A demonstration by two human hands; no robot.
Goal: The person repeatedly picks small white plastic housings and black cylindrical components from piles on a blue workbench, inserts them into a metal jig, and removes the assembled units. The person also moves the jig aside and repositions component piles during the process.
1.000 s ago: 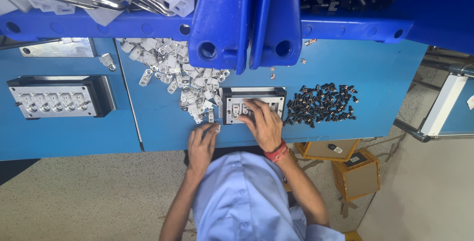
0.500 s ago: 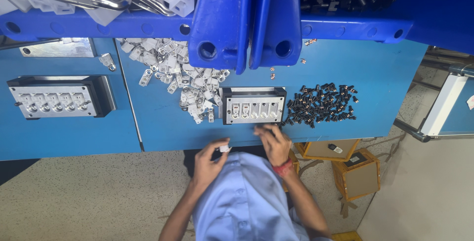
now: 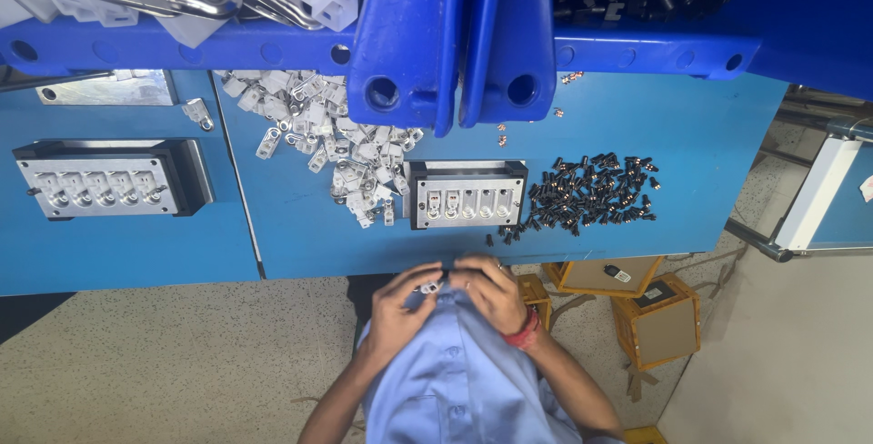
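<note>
At six o'clock of the jig, I am pinching a small white part between my left hand and right hand, fingers pressed together on it.

Both hands meet close to the chest: left hand and right hand pinch a small white plastic part below the blue worktable

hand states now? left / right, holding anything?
Left hand: fingers closed on a small white part, held near the chest.
Right hand: fingers curled at the same part; what it holds cannot be told.
</note>
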